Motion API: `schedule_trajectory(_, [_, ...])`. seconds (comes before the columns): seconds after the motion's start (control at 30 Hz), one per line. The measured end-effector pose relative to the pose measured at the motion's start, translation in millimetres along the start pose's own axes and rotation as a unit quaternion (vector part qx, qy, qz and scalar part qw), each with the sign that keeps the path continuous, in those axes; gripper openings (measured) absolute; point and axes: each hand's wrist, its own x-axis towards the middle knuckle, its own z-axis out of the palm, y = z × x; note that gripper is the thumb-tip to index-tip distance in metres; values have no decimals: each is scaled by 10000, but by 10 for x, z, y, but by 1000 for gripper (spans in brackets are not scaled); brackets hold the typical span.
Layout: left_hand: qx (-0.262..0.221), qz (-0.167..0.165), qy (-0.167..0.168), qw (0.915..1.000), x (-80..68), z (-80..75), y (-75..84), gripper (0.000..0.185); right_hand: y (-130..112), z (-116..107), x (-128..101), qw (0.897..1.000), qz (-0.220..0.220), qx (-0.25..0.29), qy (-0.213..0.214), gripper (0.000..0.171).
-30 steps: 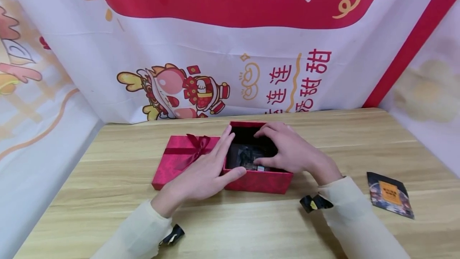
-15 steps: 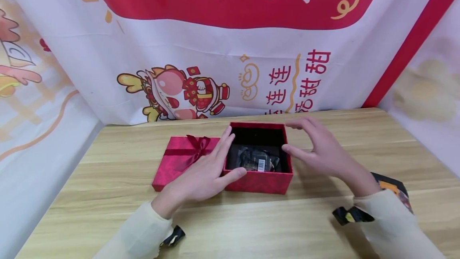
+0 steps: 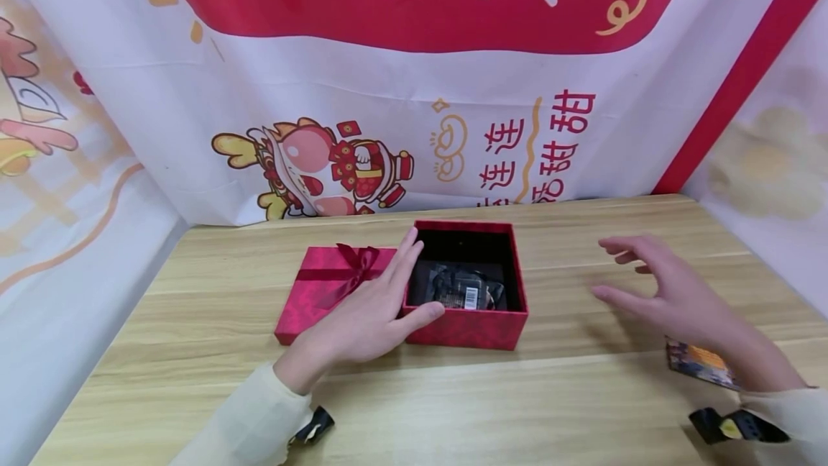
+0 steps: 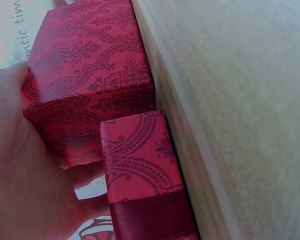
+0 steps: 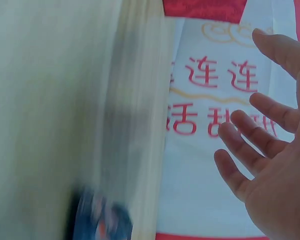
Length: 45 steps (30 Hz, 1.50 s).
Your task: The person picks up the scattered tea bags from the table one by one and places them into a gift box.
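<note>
1 open red box (image 3: 467, 326) sits mid-table (image 3: 453, 408), holding a dark wrapped packet (image 3: 462, 288). The left hand (image 3: 369, 308) lies flat against its left wall, over the bowed lid (image 3: 323, 286). The right hand (image 3: 666, 293) hovers spread and empty, above a dark packet (image 3: 701, 365).

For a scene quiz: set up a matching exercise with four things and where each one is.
Things:
1. red gift box
2. lid with bow
3. dark packet
4. left hand

Places:
A. under the right forearm
B. left of the open box
C. against the box's left wall
D. table centre, open

Pairs: 1-D, 2-B, 3-A, 4-C
</note>
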Motion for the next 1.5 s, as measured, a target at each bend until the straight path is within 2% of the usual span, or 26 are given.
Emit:
schedule_trajectory(0.27, [-14, 11, -36, 10000, 2, 10, -5, 95, 329, -167, -264, 9995, 248, -172, -35, 71])
schedule_trajectory(0.7, [18, -7, 24, 10000, 2, 17, -14, 97, 983, -356, -711, 9899, 987, -716, -722, 97])
schedule_trajectory(0.8, [40, -30, 53, 10000, 2, 11, -7, 95, 1086, -364, -763, 9838, 1211, -812, -1047, 104])
schedule_trajectory(0.97, [59, -39, 26, 10000, 0, 11, -4, 95, 1144, -361, -793, 9716, 1488, -901, -1604, 117])
schedule_trajectory(1.17, [11, -44, -22, 10000, 4, 16, -10, 97, 1087, -365, -728, 9664, 1269, -1242, -1858, 111])
schedule_trajectory(1.27, [-14, -59, -23, 10000, -2, 12, -7, 97, 1075, -366, -692, 9655, 1145, -1380, -1887, 109])
schedule_trajectory(1.4, [-12, -55, -4, 10000, -7, 8, -4, 96, 1086, -368, -691, 9685, 896, -1593, -1689, 104])
schedule_trajectory(1.5, [12, -35, 18, 10000, -4, 8, -2, 96, 1083, -377, -685, 9689, 890, -1671, -1594, 100])
